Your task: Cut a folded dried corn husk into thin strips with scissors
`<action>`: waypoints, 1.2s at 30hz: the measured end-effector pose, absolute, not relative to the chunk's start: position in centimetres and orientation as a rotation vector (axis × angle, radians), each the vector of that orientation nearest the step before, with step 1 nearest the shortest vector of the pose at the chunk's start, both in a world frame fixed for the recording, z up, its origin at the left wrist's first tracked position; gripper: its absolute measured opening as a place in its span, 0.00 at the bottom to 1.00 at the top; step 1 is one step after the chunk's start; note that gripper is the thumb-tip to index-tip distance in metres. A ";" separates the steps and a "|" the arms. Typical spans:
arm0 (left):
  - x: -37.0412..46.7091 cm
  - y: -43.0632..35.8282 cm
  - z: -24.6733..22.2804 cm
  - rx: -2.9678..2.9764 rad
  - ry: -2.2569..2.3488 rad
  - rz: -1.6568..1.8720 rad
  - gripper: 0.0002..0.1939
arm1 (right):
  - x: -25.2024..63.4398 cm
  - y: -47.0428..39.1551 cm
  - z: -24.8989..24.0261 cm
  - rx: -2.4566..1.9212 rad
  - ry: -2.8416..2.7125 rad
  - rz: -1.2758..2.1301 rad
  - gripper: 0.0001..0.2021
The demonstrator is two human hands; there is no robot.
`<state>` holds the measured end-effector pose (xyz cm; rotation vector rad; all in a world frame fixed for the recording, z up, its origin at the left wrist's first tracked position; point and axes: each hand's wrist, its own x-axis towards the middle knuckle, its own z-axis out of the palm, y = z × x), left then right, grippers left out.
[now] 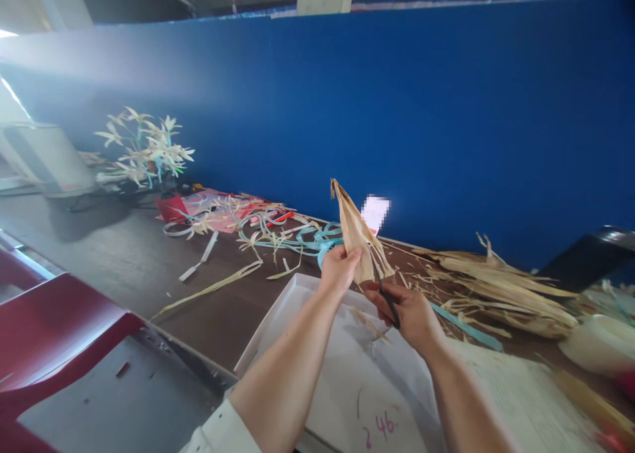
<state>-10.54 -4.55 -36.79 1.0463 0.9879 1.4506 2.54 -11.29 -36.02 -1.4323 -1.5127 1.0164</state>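
A dry, tan corn husk [357,235] stands upright in my left hand [340,268], its base pinched between thumb and fingers. Narrow strips split away from the husk's right side. My right hand [404,311] is closed around the dark handles of a pair of scissors [389,301], whose blades point up at the lower right part of the husk. Both hands are above a white box lid [337,373] with pink handwriting and a few husk scraps in it.
Husk flowers [149,145] stand at the left back. Blue ribbon [322,238], husk strips and red paper [171,208] litter the brown table [198,301]. More husks [501,288] lie at right, near a white bowl [602,340]. A red chair [59,334] is at lower left.
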 end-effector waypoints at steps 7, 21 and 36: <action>-10.6 -4.6 -36.7 1.089 1.018 1.412 0.16 | 2.7 -11.2 -36.2 -1.432 -1.514 1.031 0.26; -10.9 -4.3 -37.4 1.263 1.008 1.294 0.16 | 3.4 -11.1 -36.1 -1.455 -1.608 0.945 0.22; -11.0 -4.6 -37.0 1.199 0.990 1.285 0.16 | 3.1 -11.3 -35.7 -1.438 -1.600 0.921 0.23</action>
